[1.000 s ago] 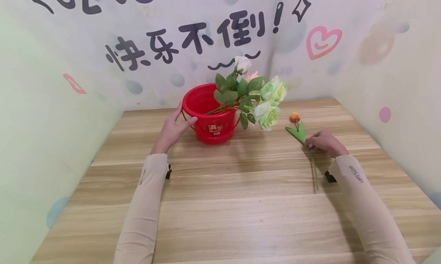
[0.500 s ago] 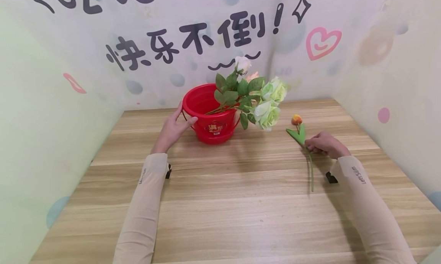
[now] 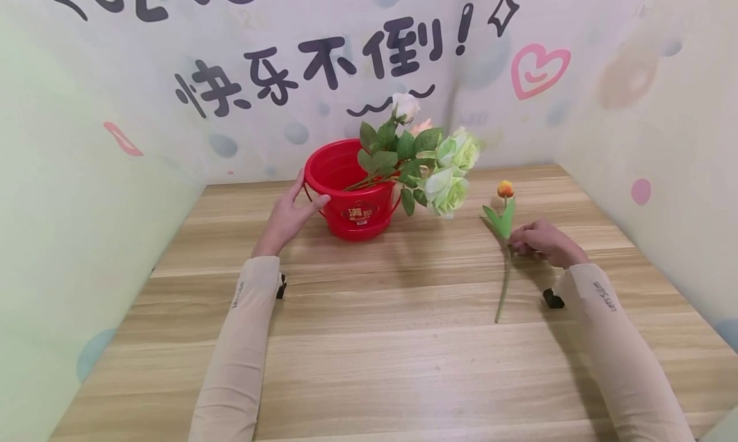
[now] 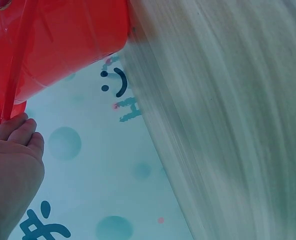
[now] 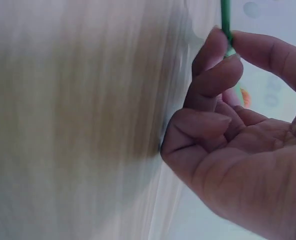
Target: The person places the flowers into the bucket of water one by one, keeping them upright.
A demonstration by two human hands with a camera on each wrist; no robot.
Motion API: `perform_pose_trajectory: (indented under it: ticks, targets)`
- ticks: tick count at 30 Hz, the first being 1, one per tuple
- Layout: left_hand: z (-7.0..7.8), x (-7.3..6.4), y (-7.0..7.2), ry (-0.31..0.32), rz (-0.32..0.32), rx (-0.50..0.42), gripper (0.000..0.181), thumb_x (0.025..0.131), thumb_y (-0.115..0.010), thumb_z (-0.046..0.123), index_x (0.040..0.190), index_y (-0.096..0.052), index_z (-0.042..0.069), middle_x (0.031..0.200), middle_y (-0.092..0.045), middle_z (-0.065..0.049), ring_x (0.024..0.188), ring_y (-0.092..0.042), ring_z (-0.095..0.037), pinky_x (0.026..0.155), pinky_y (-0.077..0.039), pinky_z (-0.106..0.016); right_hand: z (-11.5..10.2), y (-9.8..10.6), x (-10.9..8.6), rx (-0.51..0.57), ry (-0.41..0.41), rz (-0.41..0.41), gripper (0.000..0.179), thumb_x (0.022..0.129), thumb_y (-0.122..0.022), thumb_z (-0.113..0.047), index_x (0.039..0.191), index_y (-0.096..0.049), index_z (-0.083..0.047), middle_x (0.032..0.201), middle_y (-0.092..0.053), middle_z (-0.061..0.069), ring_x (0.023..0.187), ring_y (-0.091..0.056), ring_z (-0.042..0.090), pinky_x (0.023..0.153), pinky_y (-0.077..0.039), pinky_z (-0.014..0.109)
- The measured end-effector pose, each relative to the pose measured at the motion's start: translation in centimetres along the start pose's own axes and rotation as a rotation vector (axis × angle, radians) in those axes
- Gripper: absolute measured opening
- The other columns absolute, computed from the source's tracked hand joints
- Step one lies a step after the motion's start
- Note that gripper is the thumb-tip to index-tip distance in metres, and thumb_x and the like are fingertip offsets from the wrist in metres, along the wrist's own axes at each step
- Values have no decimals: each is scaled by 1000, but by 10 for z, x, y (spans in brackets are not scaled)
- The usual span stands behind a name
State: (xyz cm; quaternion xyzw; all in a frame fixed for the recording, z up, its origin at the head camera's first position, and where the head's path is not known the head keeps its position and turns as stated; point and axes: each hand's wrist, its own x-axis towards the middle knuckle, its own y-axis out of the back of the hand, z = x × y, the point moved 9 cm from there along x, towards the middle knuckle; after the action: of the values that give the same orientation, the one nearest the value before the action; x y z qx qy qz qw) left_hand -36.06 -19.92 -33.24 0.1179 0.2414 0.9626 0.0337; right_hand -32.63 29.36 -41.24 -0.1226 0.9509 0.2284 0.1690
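My left hand [image 3: 288, 216] holds the red bucket [image 3: 360, 219] at its left side, thumb on the front of the rim and fingers on the far left. In the left wrist view the fingers meet the bucket's rim beside its red handle [image 4: 15, 65]. Roses with white [image 3: 406, 107] and pale green blooms [image 3: 446, 192] lean out of the bucket to the right. On the right, my right hand [image 3: 543, 239] pinches the green stem of an orange tulip [image 3: 505, 189] between thumb and fingertips. The right wrist view shows the pinched stem [image 5: 225, 20] and several curled fingers.
The wooden table [image 3: 403, 365] runs from the front to walls on three sides. Large dark lettering [image 3: 323, 61] and a pink heart [image 3: 541, 72] mark the back wall [image 3: 259, 134], close behind the bucket.
The tulip's stem end has swung left, and its bloom has risen and shifted slightly right, so it now stands more upright. The left hand, bucket and roses have stayed in place.
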Motion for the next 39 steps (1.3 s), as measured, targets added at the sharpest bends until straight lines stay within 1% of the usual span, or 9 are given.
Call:
perform_pose_trajectory:
  ticks: [4, 8, 14, 18, 21, 24, 28, 31, 39]
  targets:
    - [-1, 0, 0, 3, -2, -1, 92, 93, -70, 58, 166, -21, 31, 168, -29, -2, 153, -26, -27, 113, -38, -60, -7, -3, -2, 148, 81, -6, 14, 102, -57, -5, 93, -67, -7, 75, -53, -4, 67, -46, 7, 59, -38, 21]
    - [-2, 0, -1, 10, -3, 3, 93, 93, -70, 59, 166, -20, 31, 168, -28, -2, 153, -26, -28, 113, -38, -60, -18, -2, -4, 249, 162, 15, 12, 105, -57, -7, 98, -66, -8, 83, -63, -5, 72, -48, 6, 61, -41, 20]
    - [-4, 0, -1, 20, -3, 11, 94, 92, -70, 60, 166, -19, 31, 168, -28, -2, 153, -26, -28, 113, -38, -59, -42, -2, -16, 432, 312, 69, 7, 105, -58, -4, 100, -62, -6, 86, -69, -3, 73, -53, 7, 62, -44, 19]
    - [-5, 0, -2, 23, -7, 8, 95, 92, -70, 61, 166, -18, 31, 169, -27, -1, 154, -25, -27, 113, -38, -60, -60, -6, -28, 565, 457, 90, 5, 104, -57, 2, 100, -59, -2, 86, -69, 3, 70, -53, 9, 59, -42, 19]
    - [-5, 0, -2, 26, -6, 2, 96, 91, -70, 62, 166, -18, 32, 169, -27, 0, 154, -25, -27, 112, -39, -59, -75, -8, -39, 669, 573, 110, 10, 102, -55, 9, 97, -59, 0, 83, -70, 6, 66, -52, 10, 56, -39, 20]
    - [-4, -1, -2, 26, -3, 1, 97, 90, -70, 64, 166, -18, 33, 169, -28, 0, 153, -26, -27, 111, -41, -59, -88, -8, -52, 745, 660, 147, 15, 100, -53, 14, 94, -58, 1, 78, -68, 8, 63, -52, 11, 55, -37, 20]
    - [-4, 0, -2, 24, -2, 3, 98, 89, -70, 65, 166, -18, 33, 169, -28, 0, 153, -26, -27, 110, -42, -59, -106, -10, -71, 798, 733, 200, 17, 98, -51, 16, 93, -56, 1, 74, -67, 9, 62, -52, 13, 56, -39, 21]
    - [-4, 0, -1, 19, 2, 8, 97, 90, -70, 64, 166, -18, 33, 168, -29, -1, 153, -27, -27, 111, -42, -58, -120, -16, -83, 814, 766, 213, 16, 98, -53, 16, 94, -57, 1, 75, -67, 8, 63, -52, 15, 58, -40, 22]
    - [-2, 0, -1, 7, 3, 8, 95, 91, -69, 62, 166, -18, 34, 168, -28, 0, 153, -26, -27, 112, -41, -58, -153, -46, -107, 806, 816, 165, 19, 96, -54, 18, 96, -60, -1, 77, -67, 8, 64, -53, 15, 60, -43, 23]
